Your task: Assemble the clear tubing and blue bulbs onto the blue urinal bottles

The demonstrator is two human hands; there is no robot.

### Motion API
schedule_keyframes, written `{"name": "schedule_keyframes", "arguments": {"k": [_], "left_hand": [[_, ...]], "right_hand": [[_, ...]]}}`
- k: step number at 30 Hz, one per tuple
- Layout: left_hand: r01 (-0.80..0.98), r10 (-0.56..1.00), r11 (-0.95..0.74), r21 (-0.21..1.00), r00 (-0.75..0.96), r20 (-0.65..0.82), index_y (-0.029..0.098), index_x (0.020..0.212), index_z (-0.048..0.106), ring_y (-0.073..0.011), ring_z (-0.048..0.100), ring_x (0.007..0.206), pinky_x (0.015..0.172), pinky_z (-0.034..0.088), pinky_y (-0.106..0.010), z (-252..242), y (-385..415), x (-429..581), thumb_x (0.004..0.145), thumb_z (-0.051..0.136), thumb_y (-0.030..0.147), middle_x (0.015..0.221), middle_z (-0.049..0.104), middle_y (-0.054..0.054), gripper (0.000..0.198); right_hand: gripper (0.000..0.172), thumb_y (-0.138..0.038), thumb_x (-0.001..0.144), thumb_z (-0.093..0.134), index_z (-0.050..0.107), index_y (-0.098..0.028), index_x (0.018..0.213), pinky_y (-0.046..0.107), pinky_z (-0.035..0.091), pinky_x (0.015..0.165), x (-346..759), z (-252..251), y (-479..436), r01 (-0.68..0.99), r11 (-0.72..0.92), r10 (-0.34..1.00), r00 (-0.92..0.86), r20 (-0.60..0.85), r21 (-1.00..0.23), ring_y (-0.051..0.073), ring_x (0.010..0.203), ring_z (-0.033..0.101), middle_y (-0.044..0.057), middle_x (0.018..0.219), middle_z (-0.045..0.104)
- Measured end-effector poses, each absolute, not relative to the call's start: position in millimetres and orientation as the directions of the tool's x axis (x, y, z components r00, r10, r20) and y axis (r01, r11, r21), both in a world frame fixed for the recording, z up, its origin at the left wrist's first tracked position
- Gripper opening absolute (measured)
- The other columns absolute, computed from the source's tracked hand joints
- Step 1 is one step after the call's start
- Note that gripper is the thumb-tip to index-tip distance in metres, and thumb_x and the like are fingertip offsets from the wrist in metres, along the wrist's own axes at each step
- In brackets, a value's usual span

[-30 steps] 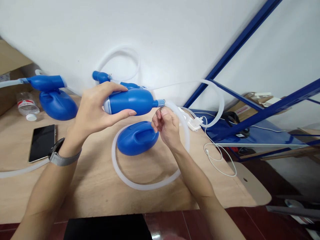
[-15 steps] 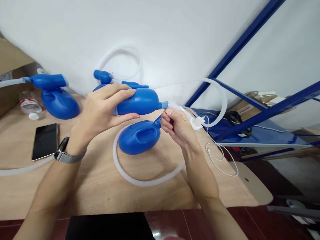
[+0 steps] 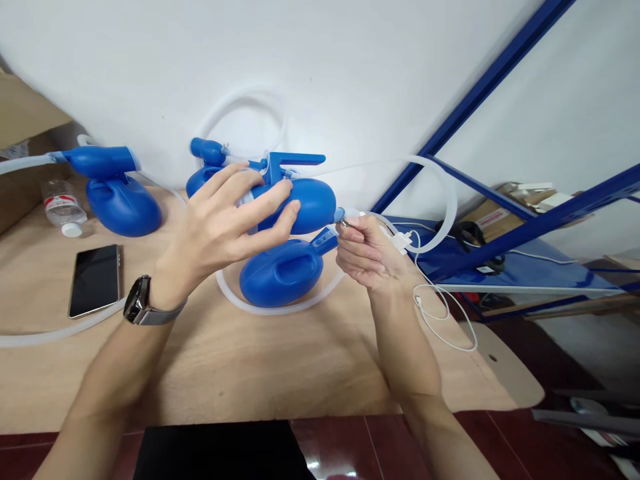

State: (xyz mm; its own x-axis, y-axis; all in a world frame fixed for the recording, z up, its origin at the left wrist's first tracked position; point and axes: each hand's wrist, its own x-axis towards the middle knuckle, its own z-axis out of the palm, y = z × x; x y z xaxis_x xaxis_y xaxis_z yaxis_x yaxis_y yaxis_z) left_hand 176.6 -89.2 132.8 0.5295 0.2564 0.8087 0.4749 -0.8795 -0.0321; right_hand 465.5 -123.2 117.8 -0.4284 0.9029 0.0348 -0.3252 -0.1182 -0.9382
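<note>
A blue rounded plastic piece with a handle-like bar on its far side is raised over the wooden table. My left hand grips its left part, the fingers over the top. At its right end, where a clear tube joins the narrow neck, my right hand is closed on something small and metallic at the joint. Below lies a blue bottle with a grip recess and a neck pointing right. The tube curves round beneath this bottle.
At the left, another blue bottle with a head piece stands near a plastic water bottle and a phone. More blue parts sit by the wall. White cables and a charger lie right, beside a blue metal shelf.
The held blue piece has shifted right and turned, bringing its bar into view. Both hands have moved right with it, and the tube loop below has drawn in closer around the lying bottle.
</note>
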Motion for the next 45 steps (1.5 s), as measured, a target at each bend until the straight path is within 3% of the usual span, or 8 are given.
{"name": "schedule_keyframes", "arguments": {"k": [9,13,20,25,31,37,41,45], "left_hand": [[0.464,0.090,-0.859,-0.217,0.554,0.828,0.034,0.127,0.071,-0.0334,0.077,0.121,0.108,0.065,-0.069,121.0,-79.5,178.3,0.106,0.076,0.042,0.132,0.080,-0.007,0.023],[0.481,0.124,-0.853,-0.200,0.560,0.819,0.033,0.128,0.072,-0.0334,0.079,0.118,0.110,0.065,-0.070,120.3,-80.0,179.9,0.107,0.075,0.042,0.130,0.081,-0.008,0.023],[0.534,-0.132,-0.653,-0.536,0.617,0.776,0.032,0.128,0.073,-0.0314,0.082,0.113,0.101,0.073,-0.058,120.7,-84.0,182.3,0.104,0.077,0.031,0.136,0.083,-0.006,0.024],[0.528,0.107,-0.781,-0.334,0.640,0.761,0.037,0.128,0.072,-0.0296,0.080,0.117,0.110,0.066,-0.064,123.9,-85.2,181.7,0.109,0.069,0.040,0.134,0.082,-0.001,0.019],[0.461,-0.017,-0.809,-0.364,0.601,0.799,0.037,0.124,0.072,-0.0269,0.081,0.114,0.111,0.067,-0.063,114.9,-76.2,182.2,0.109,0.070,0.030,0.128,0.084,0.001,0.017],[0.405,-0.079,-0.848,-0.341,0.539,0.838,0.039,0.124,0.073,-0.0285,0.083,0.108,0.109,0.066,-0.068,103.3,-62.7,179.5,0.104,0.078,0.027,0.123,0.085,0.001,0.024],[0.498,-0.086,-0.765,-0.409,0.550,0.831,0.034,0.126,0.075,-0.0322,0.082,0.108,0.102,0.069,-0.062,102.4,-57.4,176.9,0.101,0.084,0.045,0.123,0.085,-0.006,0.029],[0.532,0.030,-0.809,-0.250,0.462,0.886,0.030,0.129,0.076,-0.0359,0.080,0.113,0.097,0.069,-0.059,103.2,-54.6,171.8,0.097,0.083,0.064,0.126,0.083,-0.013,0.047]], "right_hand": [[0.066,-0.067,0.092,0.083,0.040,-0.026,0.063,0.015,0.021,0.026,464.7,114.9,-110.9,-0.256,-0.036,0.939,-0.340,0.055,-0.966,0.005,0.032,0.023,-0.011,0.040,0.034],[0.064,-0.066,0.091,0.084,0.043,-0.025,0.064,0.014,0.018,0.028,462.5,110.9,-108.4,-0.267,-0.021,0.948,-0.312,0.066,-0.963,0.004,0.035,0.023,-0.011,0.043,0.035],[0.059,-0.056,0.090,0.085,0.041,-0.025,0.064,0.013,0.022,0.030,463.4,102.7,-104.8,-0.279,0.053,0.950,-0.283,0.135,-0.959,0.005,0.039,0.021,-0.011,0.045,0.030],[0.052,-0.045,0.091,0.083,0.042,-0.025,0.064,0.013,0.020,0.029,467.6,98.2,-100.4,-0.295,0.007,0.964,-0.253,0.085,-0.955,0.005,0.039,0.021,-0.010,0.045,0.033],[0.055,-0.043,0.085,0.091,0.045,-0.025,0.062,0.011,0.027,0.028,475.1,105.2,-99.7,-0.329,-0.138,0.906,-0.422,0.015,-0.934,0.003,0.035,0.016,-0.012,0.040,0.034],[0.066,-0.050,0.080,0.097,0.039,-0.026,0.059,0.013,0.018,0.024,473.2,107.3,-94.9,-0.358,-0.169,0.853,-0.520,0.045,-0.918,0.003,0.030,0.014,-0.013,0.037,0.034],[0.065,-0.071,0.085,0.089,0.051,-0.024,0.062,0.017,0.024,0.028,470.9,110.8,-105.5,-0.211,0.050,0.946,-0.303,0.114,-0.976,0.007,0.033,0.040,-0.005,0.044,0.052],[0.045,-0.063,0.095,0.085,0.073,-0.022,0.082,0.023,0.048,0.046,476.2,114.4,-123.2,0.251,0.525,0.834,0.040,0.550,-0.813,0.014,0.055,0.067,0.003,0.069,0.075]]}}
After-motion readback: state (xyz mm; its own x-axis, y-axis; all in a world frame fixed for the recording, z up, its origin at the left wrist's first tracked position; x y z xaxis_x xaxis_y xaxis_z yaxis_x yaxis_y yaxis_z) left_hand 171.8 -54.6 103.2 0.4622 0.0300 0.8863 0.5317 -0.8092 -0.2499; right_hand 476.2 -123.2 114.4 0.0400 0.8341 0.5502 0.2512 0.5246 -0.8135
